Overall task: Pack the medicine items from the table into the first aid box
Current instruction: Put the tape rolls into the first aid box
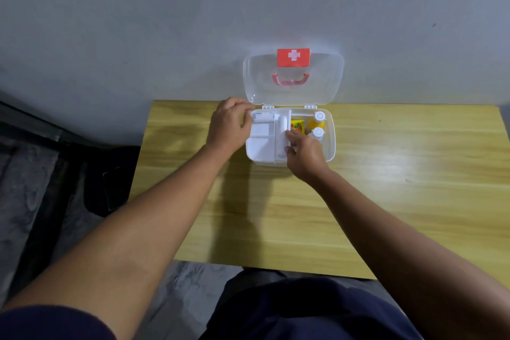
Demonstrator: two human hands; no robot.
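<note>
The white first aid box (331,143) stands open at the table's far edge, its clear lid (325,83) with a red cross label leaning against the wall. A white divided inner tray (262,146) sits in the box's left half. A white labelled pack (265,118) lies in the tray's rear compartment. Right of the tray, inside the box, are a yellow packet (297,126) and two orange bottles with white caps (318,119). My left hand (229,127) pinches the tray's rear left edge. My right hand (303,153) grips the tray's right edge.
The yellow wooden table (386,188) meets a grey wall at the back. A dark bag (110,174) lies on the floor left of the table. My lap in dark clothing is below the table's near edge.
</note>
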